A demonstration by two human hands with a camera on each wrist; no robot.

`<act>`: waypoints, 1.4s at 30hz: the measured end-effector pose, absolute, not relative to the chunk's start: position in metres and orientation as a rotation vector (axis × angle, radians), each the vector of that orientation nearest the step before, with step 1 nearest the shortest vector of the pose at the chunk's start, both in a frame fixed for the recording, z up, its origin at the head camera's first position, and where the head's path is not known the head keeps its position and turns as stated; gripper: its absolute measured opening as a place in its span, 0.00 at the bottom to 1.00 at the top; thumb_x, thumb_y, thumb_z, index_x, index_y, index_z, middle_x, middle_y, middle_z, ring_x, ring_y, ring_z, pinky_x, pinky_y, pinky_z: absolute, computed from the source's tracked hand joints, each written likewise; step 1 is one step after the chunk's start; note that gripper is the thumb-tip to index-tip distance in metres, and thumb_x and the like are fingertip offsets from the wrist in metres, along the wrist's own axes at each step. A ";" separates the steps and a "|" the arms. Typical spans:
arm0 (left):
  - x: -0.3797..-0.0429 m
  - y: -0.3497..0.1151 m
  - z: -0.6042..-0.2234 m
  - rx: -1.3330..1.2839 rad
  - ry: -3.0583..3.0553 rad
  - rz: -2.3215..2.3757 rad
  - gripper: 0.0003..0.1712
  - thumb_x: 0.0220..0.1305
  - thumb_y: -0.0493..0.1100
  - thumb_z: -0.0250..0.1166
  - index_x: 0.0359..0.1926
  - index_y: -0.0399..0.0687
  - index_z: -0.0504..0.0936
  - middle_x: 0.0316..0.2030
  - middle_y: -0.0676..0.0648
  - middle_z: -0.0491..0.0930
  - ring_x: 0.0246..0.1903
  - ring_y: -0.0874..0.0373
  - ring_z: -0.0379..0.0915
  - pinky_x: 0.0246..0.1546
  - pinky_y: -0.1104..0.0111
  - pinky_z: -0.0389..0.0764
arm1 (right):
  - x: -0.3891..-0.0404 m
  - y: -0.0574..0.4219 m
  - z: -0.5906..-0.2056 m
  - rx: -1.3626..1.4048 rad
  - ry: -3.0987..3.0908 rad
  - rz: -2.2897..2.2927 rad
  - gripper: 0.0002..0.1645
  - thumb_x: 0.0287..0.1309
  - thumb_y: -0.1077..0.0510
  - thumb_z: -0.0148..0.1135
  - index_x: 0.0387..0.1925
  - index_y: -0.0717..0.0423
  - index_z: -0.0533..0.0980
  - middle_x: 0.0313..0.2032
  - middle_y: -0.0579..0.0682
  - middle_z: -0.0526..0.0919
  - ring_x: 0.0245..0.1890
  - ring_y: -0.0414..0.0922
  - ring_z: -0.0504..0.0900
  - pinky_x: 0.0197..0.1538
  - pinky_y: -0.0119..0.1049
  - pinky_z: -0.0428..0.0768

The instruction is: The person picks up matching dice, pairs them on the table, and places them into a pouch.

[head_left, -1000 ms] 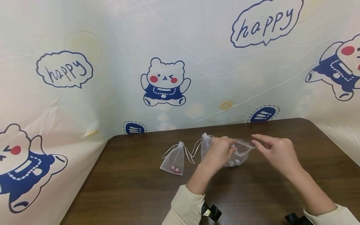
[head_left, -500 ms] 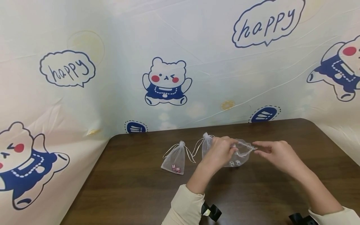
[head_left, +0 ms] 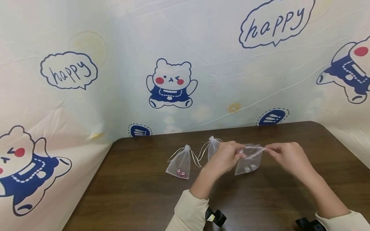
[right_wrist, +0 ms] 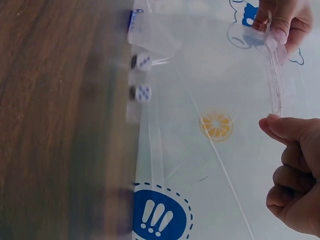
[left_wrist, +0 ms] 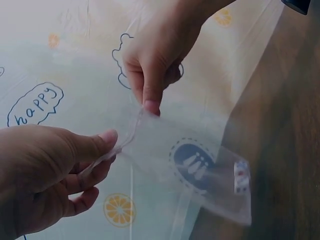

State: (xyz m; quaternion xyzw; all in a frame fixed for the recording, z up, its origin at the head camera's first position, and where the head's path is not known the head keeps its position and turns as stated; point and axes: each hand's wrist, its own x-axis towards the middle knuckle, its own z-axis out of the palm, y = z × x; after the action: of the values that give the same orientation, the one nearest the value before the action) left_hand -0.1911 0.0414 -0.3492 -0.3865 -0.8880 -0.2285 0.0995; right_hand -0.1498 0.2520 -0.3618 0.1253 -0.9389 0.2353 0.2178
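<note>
A sheer white organza drawstring bag (head_left: 251,158) is stretched between both hands above the table. Two white dice (right_wrist: 144,93) lie at its bottom. My left hand (head_left: 226,157) pinches one end of the bag's mouth between thumb and fingers. At the opposite end, thumb and index finger of my right hand (head_left: 290,157) pinch the rim, the other fingers curled in, as the right wrist view shows. The mouth is drawn into a nearly straight line. Behind the left hand stands a second organza bag (head_left: 212,146), partly hidden.
Left of the hands, a third organza bag (head_left: 180,157), tied at its neck, lies on the brown wooden table (head_left: 130,192) with dark red dice (head_left: 181,173) inside. A printed cloth (head_left: 121,80) with cartoon bears hangs behind the table's far edge.
The right fingers, earlier parted around the rim's corner, now pinch it. The bag's mouth has gone from gaping to taut and narrow, and its body with the dice has shifted right.
</note>
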 end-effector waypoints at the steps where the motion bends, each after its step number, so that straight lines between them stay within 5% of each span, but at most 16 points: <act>1: -0.191 0.041 -0.349 -1.150 -2.640 -0.705 0.17 0.54 0.44 0.67 0.45 0.43 0.83 0.35 0.51 0.81 0.29 0.68 0.72 0.32 0.81 0.69 | -0.149 0.252 -0.361 0.335 -2.578 0.646 0.06 0.48 0.64 0.68 0.31 0.63 0.84 0.21 0.51 0.83 0.13 0.37 0.63 0.16 0.31 0.61; 10: -0.191 0.043 -0.350 -1.193 -2.702 -0.741 0.18 0.57 0.39 0.66 0.50 0.43 0.80 0.36 0.51 0.80 0.30 0.69 0.71 0.31 0.84 0.68 | -0.148 0.257 -0.359 0.254 -2.504 0.643 0.08 0.47 0.64 0.68 0.31 0.66 0.83 0.15 0.50 0.80 0.11 0.37 0.58 0.15 0.32 0.56; 18: -0.194 0.040 -0.356 -1.117 -2.523 -0.648 0.13 0.58 0.42 0.65 0.45 0.47 0.80 0.32 0.55 0.83 0.30 0.67 0.76 0.41 0.70 0.67 | -0.147 0.259 -0.356 0.233 -2.480 0.645 0.07 0.48 0.65 0.68 0.30 0.67 0.83 0.22 0.58 0.83 0.13 0.39 0.63 0.16 0.32 0.58; 25: -0.194 0.040 -0.356 -1.028 -2.441 -0.685 0.09 0.55 0.34 0.65 0.39 0.42 0.80 0.26 0.55 0.84 0.27 0.67 0.79 0.35 0.76 0.71 | -0.146 0.262 -0.357 0.248 -2.436 0.613 0.07 0.46 0.65 0.69 0.29 0.66 0.83 0.19 0.57 0.82 0.11 0.36 0.59 0.15 0.32 0.57; 32: -0.195 0.038 -0.356 -0.934 -2.345 -0.443 0.07 0.53 0.50 0.68 0.28 0.54 0.87 0.24 0.60 0.83 0.23 0.69 0.77 0.31 0.76 0.68 | -0.148 0.263 -0.358 0.241 -2.404 0.584 0.08 0.44 0.65 0.69 0.30 0.66 0.83 0.19 0.57 0.82 0.10 0.34 0.56 0.15 0.32 0.55; 42: -0.196 0.029 -0.355 -0.892 -2.436 -0.480 0.04 0.54 0.46 0.68 0.28 0.53 0.87 0.23 0.59 0.83 0.26 0.66 0.77 0.36 0.66 0.64 | -0.146 0.279 -0.354 0.126 -2.379 0.570 0.08 0.47 0.66 0.67 0.31 0.68 0.82 0.22 0.63 0.82 0.12 0.39 0.63 0.16 0.35 0.57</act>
State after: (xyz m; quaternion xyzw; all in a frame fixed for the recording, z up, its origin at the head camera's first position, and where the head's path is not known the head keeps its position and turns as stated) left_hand -0.1957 0.0292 -0.3554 -0.3273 -0.8943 -0.1762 0.2489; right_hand -0.1456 0.2791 -0.3545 0.0485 -0.9136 0.2190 0.3392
